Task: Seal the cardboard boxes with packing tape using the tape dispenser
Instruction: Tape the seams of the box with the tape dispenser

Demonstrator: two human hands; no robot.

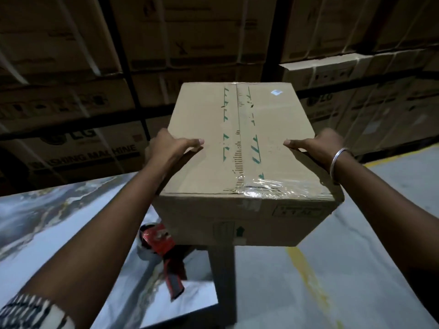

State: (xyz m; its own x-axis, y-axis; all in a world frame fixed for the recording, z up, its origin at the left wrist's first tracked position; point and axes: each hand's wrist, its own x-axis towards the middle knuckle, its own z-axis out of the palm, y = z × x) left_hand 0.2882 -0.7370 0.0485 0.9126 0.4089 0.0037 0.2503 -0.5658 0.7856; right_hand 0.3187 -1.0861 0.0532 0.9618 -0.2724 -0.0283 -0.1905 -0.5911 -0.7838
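One cardboard box [240,148] is held up in the air, gripped at its two sides by two bare hands. The left hand [166,148] is clamped on the box's left edge, its thumb laid flat on the top face and its fingers hidden down the side. The right hand [316,148] is clamped on the right edge in the same way, thumb on top, the other fingers out of sight behind the side wall. One metal bangle [338,162] is worn on the right wrist, and one patterned sleeve [31,312] is seen at the left forearm.

The box's top flaps are closed, and one strip of clear tape [238,129] is run along the centre seam; it is wrinkled where it folds over the near edge of the box.

One red tape dispenser [164,248] is lying below the box's near left corner, on one marbled tabletop [59,222], untouched by either hand. Below and right of the box, a grey floor with one yellow line [306,276] is seen. Behind the box, racks stacked with many large cartons [78,143] are seen, too many and too dim to be counted.
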